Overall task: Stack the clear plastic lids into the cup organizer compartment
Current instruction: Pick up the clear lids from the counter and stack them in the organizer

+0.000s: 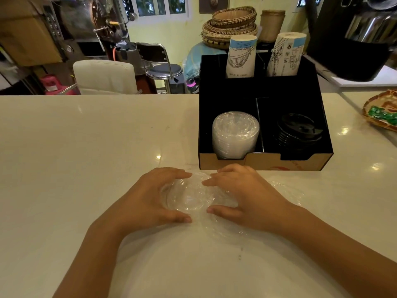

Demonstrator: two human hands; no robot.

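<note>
Both arms reach in. Left hand [150,196] and right hand [242,194] cup loose clear lids [189,196] on counter [86,147] between my fingers. Lids light, thin, bendy, slippery; hold rims softly. Organizer [253,164] just past fingertips, lid stack [235,134] inside.

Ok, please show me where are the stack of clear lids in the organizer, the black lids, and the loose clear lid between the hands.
stack of clear lids [235,134], head view, side of the stack.
black lids [297,127], head view, top lid.
loose clear lid [189,195], head view, its centre.
</note>
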